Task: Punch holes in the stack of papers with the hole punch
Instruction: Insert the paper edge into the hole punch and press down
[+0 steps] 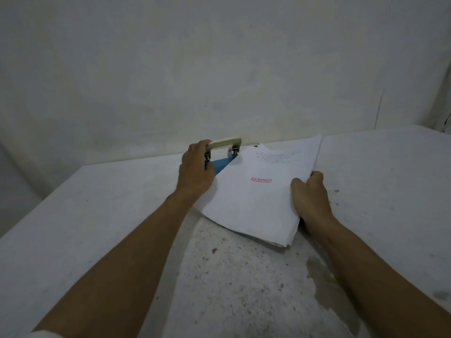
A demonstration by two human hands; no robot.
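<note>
White speckled desk (234,284) against wall. Stack of papers (256,191) stamped "REJECTED" near far edge, one side slid into hole punch (223,153). Right hand (311,198) pinching stack's right edge; left hand (195,170) curled over punch's left end.

A bare, plain room, used here as a makeshift paperwork spot rather than a fitted office. From nine to three o'clock a blank, scuffed whitish wall (219,69) fills the upper view. Below it a stained, speckled white table (244,276) spreads from four to eight o'clock. At twelve o'clock a hole punch (223,152) sits beside a stack of papers (256,191) stamped "REJECTED" in red, the only office sign.
</note>
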